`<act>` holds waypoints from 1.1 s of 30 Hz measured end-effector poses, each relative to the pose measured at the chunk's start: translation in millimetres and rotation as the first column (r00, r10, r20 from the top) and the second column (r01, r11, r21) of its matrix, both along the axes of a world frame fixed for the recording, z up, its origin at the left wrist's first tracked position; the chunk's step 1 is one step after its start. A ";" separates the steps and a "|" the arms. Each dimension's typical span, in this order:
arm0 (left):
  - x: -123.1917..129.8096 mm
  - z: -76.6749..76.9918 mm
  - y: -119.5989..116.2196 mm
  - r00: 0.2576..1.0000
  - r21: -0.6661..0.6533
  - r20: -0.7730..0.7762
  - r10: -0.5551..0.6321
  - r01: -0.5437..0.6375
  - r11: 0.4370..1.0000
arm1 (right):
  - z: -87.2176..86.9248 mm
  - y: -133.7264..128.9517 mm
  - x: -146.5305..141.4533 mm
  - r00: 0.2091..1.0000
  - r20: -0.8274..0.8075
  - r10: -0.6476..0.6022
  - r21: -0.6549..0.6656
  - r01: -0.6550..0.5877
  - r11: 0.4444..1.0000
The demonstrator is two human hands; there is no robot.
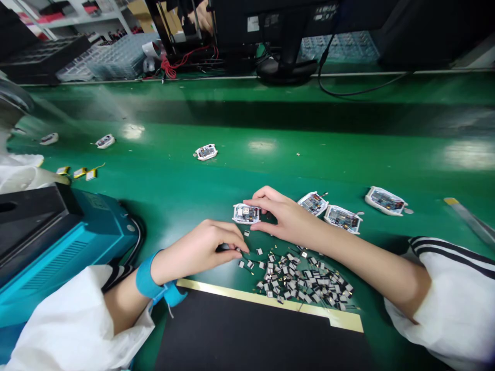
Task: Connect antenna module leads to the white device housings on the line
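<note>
Between the fingers and thumb of my right hand point(276, 214) is the right end of a white-cased circuit board point(246, 213), which lies face up at the middle of the green bench. My left hand point(218, 243), with a blue strap at its wrist, is closed in a pinch just below and left of it. A small part shows at its fingertips, mostly hidden. A pile of small silvery parts with dark leads point(305, 281) spreads below my right forearm. A few loose ones lie near my left fingertips.
Cased boards point(312, 204) lie beyond my right forearm, with another point(207, 152) farther back. A blue machine point(96, 226) stands left, a black mat point(255, 335) in front. Yellow battery-like pieces point(80, 172) and a person's white sleeve point(23, 172) are far left; tweezers point(467, 216) lie right.
</note>
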State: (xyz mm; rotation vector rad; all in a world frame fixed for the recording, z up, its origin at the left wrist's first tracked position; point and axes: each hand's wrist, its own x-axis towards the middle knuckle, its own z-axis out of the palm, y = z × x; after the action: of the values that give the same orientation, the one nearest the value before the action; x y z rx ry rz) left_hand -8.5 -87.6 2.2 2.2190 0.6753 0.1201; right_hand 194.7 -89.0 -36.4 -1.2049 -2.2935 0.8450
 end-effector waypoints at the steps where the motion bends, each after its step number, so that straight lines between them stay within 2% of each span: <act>1: -0.2 1.0 0.3 1.000 -0.008 0.013 -0.001 0.002 1.000 | 0.0 0.0 0.0 1.000 -0.001 0.000 -0.001 0.000 1.000; 4: 0.4 2.1 1.9 0.985 0.076 0.086 0.151 -0.158 0.985 | 0.0 0.7 0.1 1.000 -0.009 0.007 -0.011 -0.007 1.000; 7: 3.6 -1.2 2.9 0.947 0.238 0.141 0.290 -0.316 0.918 | 0.4 1.9 0.4 0.999 -0.021 0.028 -0.010 -0.028 1.000; 9: 6.8 -5.8 2.4 0.940 0.379 0.168 0.297 -0.339 0.861 | 0.6 2.5 0.0 0.999 -0.027 0.036 -0.001 -0.036 0.999; 12: 11.2 -13.6 1.0 0.964 0.553 0.155 0.218 -0.267 0.789 | 0.2 2.6 -1.9 0.999 -0.035 0.032 0.005 -0.032 0.999; 15: 13.8 -18.6 -0.1 0.983 0.633 0.105 0.150 -0.183 0.752 | -1.0 2.5 -4.0 1.000 -0.025 0.017 0.020 -0.017 1.000; 21: 17.1 -19.3 -2.5 0.984 0.728 0.044 0.174 -0.151 0.669 | -2.0 2.2 -3.7 1.000 -0.030 0.005 0.050 -0.003 0.999; 25: 19.0 -17.8 -3.1 0.980 0.746 0.030 0.197 -0.153 0.648 | -1.7 1.9 -3.0 0.999 -0.039 0.003 0.058 -0.001 0.998; 29: 19.7 -15.7 -2.9 0.981 0.744 -0.026 0.192 -0.109 0.659 | -1.3 1.7 -3.6 1.000 -0.027 -0.007 0.048 0.008 0.999; 33: 19.5 -15.5 -3.3 0.976 0.768 -0.035 0.216 -0.112 0.631 | -1.7 1.7 -3.8 1.000 -0.026 -0.012 0.057 0.013 0.998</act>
State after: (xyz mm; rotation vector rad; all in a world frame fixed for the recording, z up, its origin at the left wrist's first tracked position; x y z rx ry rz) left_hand 11.0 -90.9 -13.3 2.9966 1.0398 0.4383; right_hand 190.9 -87.2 -38.2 -1.1756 -2.2720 0.7802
